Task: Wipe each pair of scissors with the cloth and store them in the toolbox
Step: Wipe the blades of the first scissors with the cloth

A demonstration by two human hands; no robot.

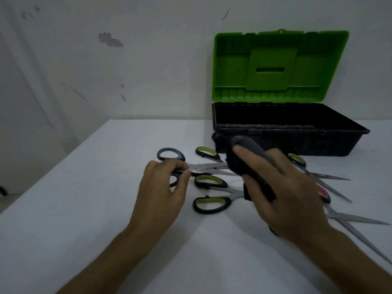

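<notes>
- The left hand (163, 183) pinches the handle of the grey-handled scissors (203, 167), fingers curled round its lower ring.
- These scissors lie near the middle of the desk (84, 209). Their blades point to 3 o'clock, toward the cloth.
- The right hand (282, 194) holds the dark cloth (250, 164), with fingers and thumb curled round it. The cloth covers the blade tips.
- I think the step now is wiping this pair. To do it well, hold the handle firmly and slide the cloth along the flat of the blades, never across the sharp edge.
- The toolbox (318, 143) sits at 1 o'clock, with its green lid (280, 66) standing open. I see no scissors inside, but the box is dark.
- Green-handled scissors (210, 203) lie just below the pair being held. More pairs lie at 3 o'clock, partly hidden by the right hand.
</notes>
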